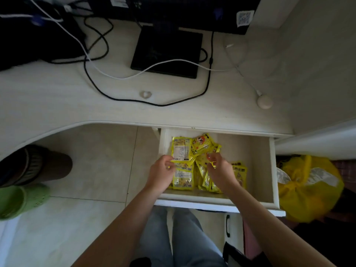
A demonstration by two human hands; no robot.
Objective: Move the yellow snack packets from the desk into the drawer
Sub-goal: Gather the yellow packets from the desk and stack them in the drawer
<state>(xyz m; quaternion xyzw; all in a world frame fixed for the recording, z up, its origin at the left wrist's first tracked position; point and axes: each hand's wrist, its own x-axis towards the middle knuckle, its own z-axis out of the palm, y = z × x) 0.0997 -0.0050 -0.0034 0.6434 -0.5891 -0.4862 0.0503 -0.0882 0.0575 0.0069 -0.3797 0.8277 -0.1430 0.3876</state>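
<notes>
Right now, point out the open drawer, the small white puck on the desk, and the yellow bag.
drawer [248,166], head view, bare inner floor at its right.
white puck [265,101], head view, middle of its top.
yellow bag [300,197], head view, its front face.

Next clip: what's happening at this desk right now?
A person stands over the open white desk drawer, both hands inside it. The left hand pinches the edge of a yellow snack packet, and the right hand pinches another among the pile of yellow snack packets filling the drawer's left half. The pale desk top shows only cables, a black monitor base and a small round white puck; no packets remain there.
</notes>
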